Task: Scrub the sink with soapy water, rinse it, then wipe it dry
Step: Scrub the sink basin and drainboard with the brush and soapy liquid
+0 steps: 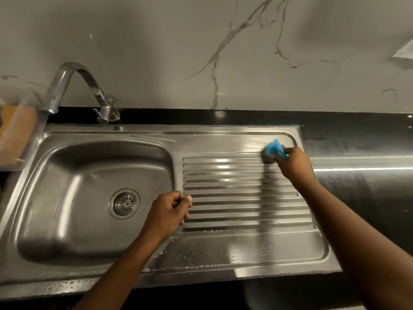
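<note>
Glossy, wet stainless-steel sink [223, 139] with ribbed drainboard; polished black countertop [357, 135]; smooth marble-look wall [156, 41].

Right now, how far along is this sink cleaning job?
It's at the scrubbing stage. Done: soap is on, as soapy droplets dot the drainboard along its front. In hand: the right hand grips a blue sponge at the drainboard's far right corner; the left hand is curled, holding nothing. Left: rinsing and wiping dry, with suds not yet rinsed off. Whether the basin was scrubbed, I cannot tell.
</note>
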`<control>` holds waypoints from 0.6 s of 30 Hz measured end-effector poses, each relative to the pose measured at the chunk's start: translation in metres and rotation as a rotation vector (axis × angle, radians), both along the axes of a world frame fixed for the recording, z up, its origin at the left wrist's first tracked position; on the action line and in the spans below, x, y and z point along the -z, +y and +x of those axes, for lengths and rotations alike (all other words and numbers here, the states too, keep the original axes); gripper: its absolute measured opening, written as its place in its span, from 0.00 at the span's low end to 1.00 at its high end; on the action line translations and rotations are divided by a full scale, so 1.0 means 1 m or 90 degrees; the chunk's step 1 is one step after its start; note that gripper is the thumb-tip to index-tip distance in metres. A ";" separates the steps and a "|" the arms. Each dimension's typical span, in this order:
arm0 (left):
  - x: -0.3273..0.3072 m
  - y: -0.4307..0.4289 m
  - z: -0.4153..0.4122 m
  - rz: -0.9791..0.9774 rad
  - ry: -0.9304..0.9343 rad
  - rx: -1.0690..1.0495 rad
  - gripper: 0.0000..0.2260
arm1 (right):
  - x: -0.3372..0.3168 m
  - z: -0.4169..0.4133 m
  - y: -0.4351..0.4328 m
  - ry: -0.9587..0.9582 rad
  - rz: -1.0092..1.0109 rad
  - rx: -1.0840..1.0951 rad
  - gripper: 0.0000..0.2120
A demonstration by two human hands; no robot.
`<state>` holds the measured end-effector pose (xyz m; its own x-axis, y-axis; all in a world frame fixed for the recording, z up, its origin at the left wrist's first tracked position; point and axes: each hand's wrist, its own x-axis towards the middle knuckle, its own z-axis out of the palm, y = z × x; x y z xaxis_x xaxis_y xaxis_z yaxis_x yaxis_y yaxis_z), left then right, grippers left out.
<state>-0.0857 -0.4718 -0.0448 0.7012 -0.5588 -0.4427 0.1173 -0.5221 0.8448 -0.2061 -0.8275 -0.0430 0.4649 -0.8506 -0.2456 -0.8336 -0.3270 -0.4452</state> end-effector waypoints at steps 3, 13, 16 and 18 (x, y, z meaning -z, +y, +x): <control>0.000 0.000 -0.002 -0.007 0.005 -0.005 0.12 | 0.001 -0.006 -0.005 0.003 -0.001 0.040 0.17; -0.003 0.007 -0.003 0.008 -0.004 -0.007 0.13 | 0.004 0.133 0.178 -0.061 0.123 -0.233 0.20; -0.001 0.012 0.001 0.013 -0.014 -0.019 0.13 | 0.009 0.134 0.190 -0.025 0.103 -0.268 0.24; 0.001 0.013 0.002 0.007 -0.006 -0.023 0.13 | 0.009 0.114 0.168 -0.025 0.109 -0.227 0.24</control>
